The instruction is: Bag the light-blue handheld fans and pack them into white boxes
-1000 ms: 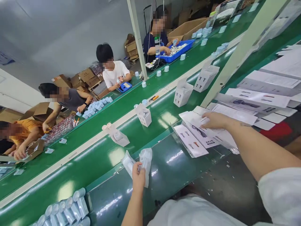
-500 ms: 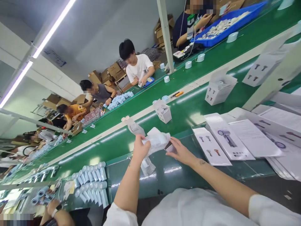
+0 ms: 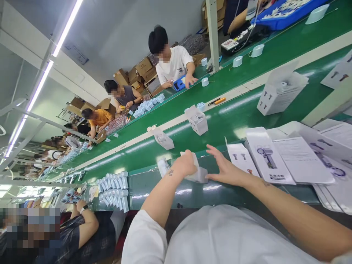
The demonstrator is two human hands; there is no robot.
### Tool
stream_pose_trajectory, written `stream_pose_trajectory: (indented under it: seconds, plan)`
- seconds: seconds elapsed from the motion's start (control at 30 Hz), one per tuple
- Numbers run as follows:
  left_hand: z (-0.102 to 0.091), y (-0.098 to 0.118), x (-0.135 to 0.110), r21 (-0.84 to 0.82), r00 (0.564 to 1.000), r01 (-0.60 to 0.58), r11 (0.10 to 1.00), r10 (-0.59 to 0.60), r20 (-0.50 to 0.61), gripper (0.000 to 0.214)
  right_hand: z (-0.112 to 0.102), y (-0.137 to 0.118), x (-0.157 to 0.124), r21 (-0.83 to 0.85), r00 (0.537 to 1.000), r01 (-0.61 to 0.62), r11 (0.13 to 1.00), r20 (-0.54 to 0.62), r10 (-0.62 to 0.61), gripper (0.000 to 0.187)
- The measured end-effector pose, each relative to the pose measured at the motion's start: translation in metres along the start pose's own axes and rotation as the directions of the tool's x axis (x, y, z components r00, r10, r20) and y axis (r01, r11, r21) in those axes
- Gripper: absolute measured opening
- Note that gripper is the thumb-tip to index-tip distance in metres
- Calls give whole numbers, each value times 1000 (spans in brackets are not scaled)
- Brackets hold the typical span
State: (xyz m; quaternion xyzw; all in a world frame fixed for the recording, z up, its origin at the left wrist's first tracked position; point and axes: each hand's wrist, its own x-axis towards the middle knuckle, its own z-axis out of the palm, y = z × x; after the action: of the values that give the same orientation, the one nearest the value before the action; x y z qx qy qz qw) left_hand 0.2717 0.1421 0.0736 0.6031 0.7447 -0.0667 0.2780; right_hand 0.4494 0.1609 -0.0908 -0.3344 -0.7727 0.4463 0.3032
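My left hand (image 3: 186, 165) is closed round a clear plastic bag (image 3: 198, 174) with something white inside, held just above the near green shelf (image 3: 165, 190). Beside the bag, my right hand (image 3: 224, 168) has its fingers spread, the thumb side touching the bag's right end. A second flat plastic bag (image 3: 163, 165) lies on the shelf just left of my left hand. To the right of my right hand lies a stack of printed leaflets (image 3: 268, 157) showing a hair-dryer-like device.
Open white boxes (image 3: 197, 121) (image 3: 279, 94) (image 3: 164, 139) ride the green conveyor belt (image 3: 242, 113) beyond the shelf. Several white cylindrical parts (image 3: 114, 187) lie in rows at the left. A co-worker's arm (image 3: 85, 223) is at lower left; other workers sit across the belt.
My view swung left and up. My right hand came off the leaflets to the bag; both hands lowered the bag toward the shelf. The right hand's fingers have now spread.
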Motion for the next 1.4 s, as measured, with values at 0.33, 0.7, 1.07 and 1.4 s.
stream_pose_trajectory:
  seconds: [0.33, 0.7, 1.07, 1.4]
  plan:
    - [86, -21, -26, 89, 965, -260, 962, 256, 54, 13, 40, 1, 12, 122, 990, -3, 993, 142, -15, 87]
    - [153, -160, 26, -500, 605, 601, 623, -764, -224, 76, 53, -50, 117, 73, 985, -13, 997, 170, 0, 75]
    - [164, -274, -26, -998, 749, -53, -21, -662, -26, 48, 238, -74, 340, -24, 978, 15, 1000, 210, -10, 79]
    - [137, -347, -34, -993, 832, -36, -114, -553, 33, 43, 234, -77, 320, -103, 996, -81, 991, 33, 85, 103]
